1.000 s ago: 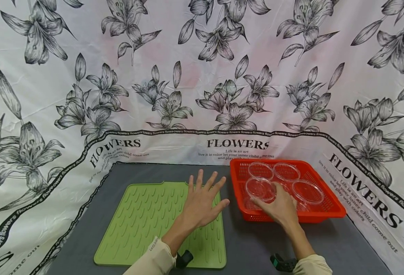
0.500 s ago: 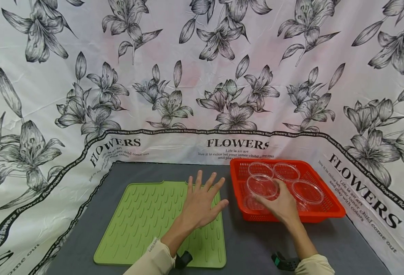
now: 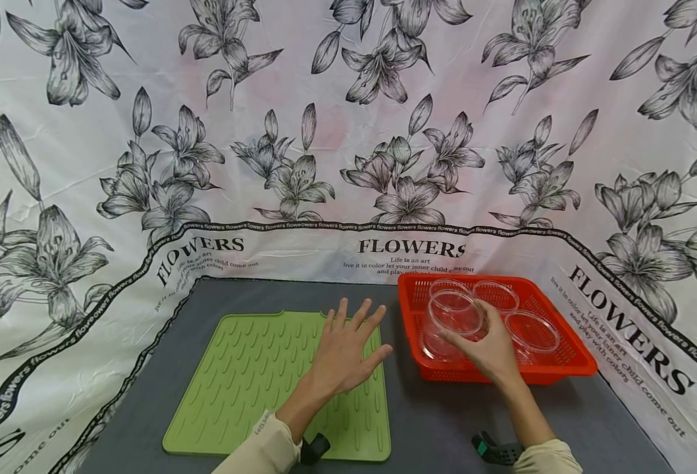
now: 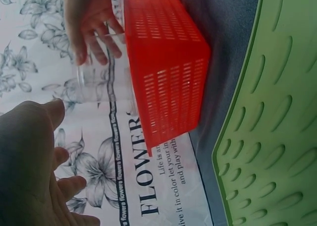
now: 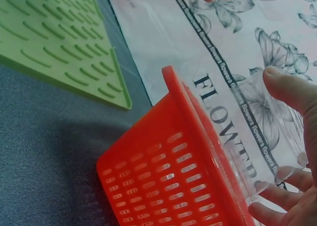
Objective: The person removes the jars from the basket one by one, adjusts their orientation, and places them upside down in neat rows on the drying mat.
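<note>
My right hand (image 3: 493,342) grips a clear round plastic cup (image 3: 453,317) by its side, thumb on the near side and fingers behind. The cup is raised over the left part of a red basket (image 3: 466,373). In the right wrist view the thumb and fingertips press the clear wall of the cup (image 5: 270,132). Several more clear cups (image 3: 532,331) stand in the basket. My left hand (image 3: 342,352) hovers over the green mat (image 3: 235,382), palm down, fingers spread and holding nothing.
The basket, with slotted walls (image 5: 163,171), stands to the right of the mat on a grey table (image 3: 425,428). A white flower-printed cloth (image 3: 301,257) hangs behind the table and along both sides.
My right hand has lifted the cup up from the basket's front left. A cup beneath it now shows more. The left hand stays nearly still.
</note>
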`<state>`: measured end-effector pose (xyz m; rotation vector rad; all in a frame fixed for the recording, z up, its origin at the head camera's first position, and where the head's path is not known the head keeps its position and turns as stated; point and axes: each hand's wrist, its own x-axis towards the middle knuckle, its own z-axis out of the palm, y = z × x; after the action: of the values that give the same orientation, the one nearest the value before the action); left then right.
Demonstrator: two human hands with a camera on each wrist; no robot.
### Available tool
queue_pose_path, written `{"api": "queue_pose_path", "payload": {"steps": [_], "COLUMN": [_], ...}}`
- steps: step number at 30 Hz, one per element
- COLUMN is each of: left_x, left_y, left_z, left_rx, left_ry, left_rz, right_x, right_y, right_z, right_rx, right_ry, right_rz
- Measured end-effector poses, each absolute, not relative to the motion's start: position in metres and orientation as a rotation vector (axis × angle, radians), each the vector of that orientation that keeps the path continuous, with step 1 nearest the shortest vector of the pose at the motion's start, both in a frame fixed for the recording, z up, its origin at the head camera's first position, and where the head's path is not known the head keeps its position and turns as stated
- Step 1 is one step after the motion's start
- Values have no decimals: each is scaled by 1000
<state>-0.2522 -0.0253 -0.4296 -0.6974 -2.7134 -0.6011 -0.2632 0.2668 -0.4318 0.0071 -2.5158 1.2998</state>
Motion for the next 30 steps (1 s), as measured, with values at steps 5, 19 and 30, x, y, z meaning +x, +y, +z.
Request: {"api": "queue_pose_path", "payload": {"steps": [5,19,30], "left_x": [-253,-254,-256], "left_y": [-26,-26,-26], "left_z": [-429,-426,-422], "left_rx": [-704,-650,-669], "left_ry": [-2703,-2706,-2678], "left_rz": [-632,-654,-706], "right_x": [-263,-257,-250], "right_y": [265,259,248], "right_z": [-430,-412,-395], "right_rx": [54,134,194], "right_ry": [-2458,-2456,-2465], "right_rz": [1322,1321,1202]}}
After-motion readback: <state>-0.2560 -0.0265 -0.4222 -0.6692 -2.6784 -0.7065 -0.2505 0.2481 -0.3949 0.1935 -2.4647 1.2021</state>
